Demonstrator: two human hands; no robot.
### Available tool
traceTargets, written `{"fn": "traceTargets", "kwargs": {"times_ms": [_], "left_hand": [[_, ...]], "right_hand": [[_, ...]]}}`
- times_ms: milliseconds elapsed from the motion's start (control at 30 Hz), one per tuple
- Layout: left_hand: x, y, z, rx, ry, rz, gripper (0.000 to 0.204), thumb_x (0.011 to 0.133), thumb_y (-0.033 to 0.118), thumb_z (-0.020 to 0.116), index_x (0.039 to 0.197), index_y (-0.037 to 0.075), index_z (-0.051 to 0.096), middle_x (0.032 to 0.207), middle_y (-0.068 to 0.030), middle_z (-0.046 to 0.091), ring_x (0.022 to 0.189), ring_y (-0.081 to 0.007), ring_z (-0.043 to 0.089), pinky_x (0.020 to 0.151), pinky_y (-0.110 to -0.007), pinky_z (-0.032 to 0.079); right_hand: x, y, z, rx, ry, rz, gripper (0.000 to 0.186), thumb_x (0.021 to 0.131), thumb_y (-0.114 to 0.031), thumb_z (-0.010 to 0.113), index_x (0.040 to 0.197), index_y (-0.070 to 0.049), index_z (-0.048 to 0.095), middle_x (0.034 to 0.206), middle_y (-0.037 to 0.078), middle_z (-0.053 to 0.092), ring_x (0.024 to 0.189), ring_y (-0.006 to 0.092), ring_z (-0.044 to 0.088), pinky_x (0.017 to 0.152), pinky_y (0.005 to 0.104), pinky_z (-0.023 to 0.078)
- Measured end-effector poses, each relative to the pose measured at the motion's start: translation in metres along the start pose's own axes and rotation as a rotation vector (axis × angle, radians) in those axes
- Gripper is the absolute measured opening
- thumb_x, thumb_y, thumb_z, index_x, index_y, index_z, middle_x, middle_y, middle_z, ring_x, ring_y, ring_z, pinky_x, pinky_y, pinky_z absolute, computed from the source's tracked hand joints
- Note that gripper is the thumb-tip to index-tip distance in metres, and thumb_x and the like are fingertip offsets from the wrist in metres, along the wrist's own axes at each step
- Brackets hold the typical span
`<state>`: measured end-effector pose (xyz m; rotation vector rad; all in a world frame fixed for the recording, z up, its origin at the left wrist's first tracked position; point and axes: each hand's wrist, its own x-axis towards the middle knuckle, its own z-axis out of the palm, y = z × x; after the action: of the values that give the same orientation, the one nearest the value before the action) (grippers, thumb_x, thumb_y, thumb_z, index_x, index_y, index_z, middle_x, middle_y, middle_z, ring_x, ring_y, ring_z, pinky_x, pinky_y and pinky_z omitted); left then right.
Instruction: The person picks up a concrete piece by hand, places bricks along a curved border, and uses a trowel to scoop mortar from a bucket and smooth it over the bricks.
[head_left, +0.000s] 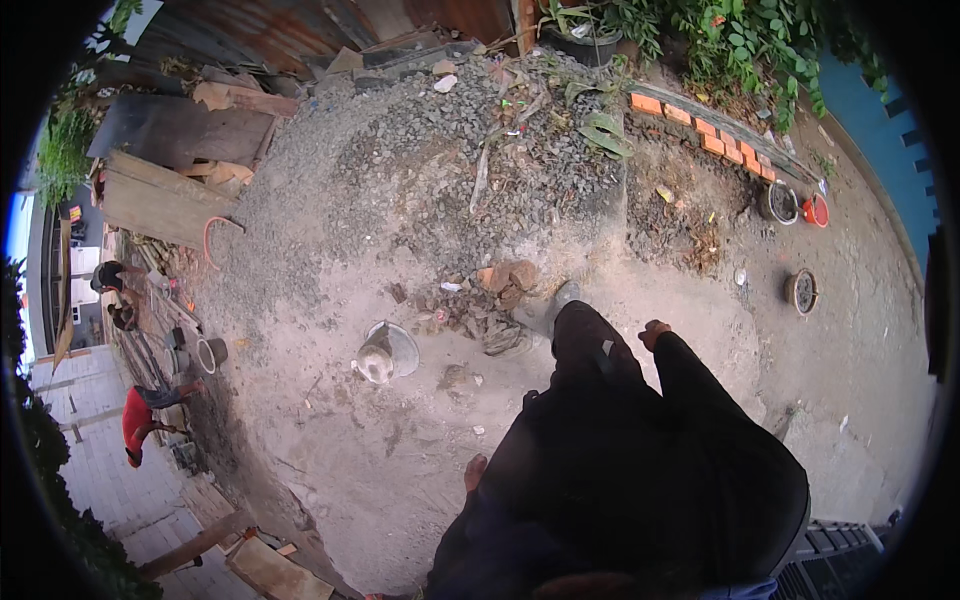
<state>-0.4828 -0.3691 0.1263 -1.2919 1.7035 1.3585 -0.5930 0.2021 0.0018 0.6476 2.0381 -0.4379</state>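
Apparently you're standing or stepping, so picking anything up would call for uncurling your right hand (655,336), loosely clenched around nothing visible, while the pale container (403,350) sits well inside the edges of the ground (385,510) (your left hand (475,472), partly behind your black top (600,480), I can't read).

Pale grey bucket (404,350), scuffed-looking and seemingly tipped over, on the bare dirt (380,480) left of the rubble (488,318); can't really tell what's inside. Rubble's a low, loose heap, reddish-brown chunks at the far end, darker crumpled-looking stuff nearer.
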Motion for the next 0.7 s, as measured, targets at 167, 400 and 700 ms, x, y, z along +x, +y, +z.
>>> {"fn": "traceTargets", "kwargs": {"times_ms": [167, 400, 700], "left_hand": [[-0.01, 0.097, -0.01, 0.156, -0.003, -0.115, 0.04, 0.087, 0.025, 0.058, 0.121, 0.003, 0.054, 0.105, -0.011, 0.06, 0.098, -0.0244, 0.059, 0.078, -0.038, 0.046], [0.046, 0.303, 0.02, 0.384, 0.055, 0.373, 0.048, 0.092, 0.033, 0.056, 0.123, -0.003, 0.052, 0.114, -0.0167, 0.058, 0.107, -0.0271, 0.057, 0.091, -0.036, 0.044], [0.129, 0.591, 0.232, 0.126, -0.418, 0.749, 0.05, 0.093, 0.027, 0.059, 0.134, 0.004, 0.043, 0.108, -0.0064, 0.058, 0.084, -0.0106, 0.051, 0.083, -0.025, 0.041]], "right_hand": [[-0.014, -0.159, -0.123, 0.611, 0.216, -0.121, 0.052, 0.077, -0.039, 0.066, 0.122, -0.015, 0.058, 0.125, 0.023, 0.051, 0.118, 0.0374, 0.05, 0.099, 0.0411, 0.042], [0.002, -0.23, -0.206, 0.626, 0.213, -0.187, 0.059, 0.075, -0.041, 0.069, 0.124, -0.012, 0.056, 0.127, 0.025, 0.048, 0.12, 0.0384, 0.047, 0.1, 0.0415, 0.041], [0.088, -0.309, -0.223, 0.605, 0.204, -0.103, 0.077, 0.071, -0.043, 0.075, 0.134, -0.011, 0.046, 0.133, 0.023, 0.043, 0.124, 0.0381, 0.043, 0.103, 0.0429, 0.037]]}}
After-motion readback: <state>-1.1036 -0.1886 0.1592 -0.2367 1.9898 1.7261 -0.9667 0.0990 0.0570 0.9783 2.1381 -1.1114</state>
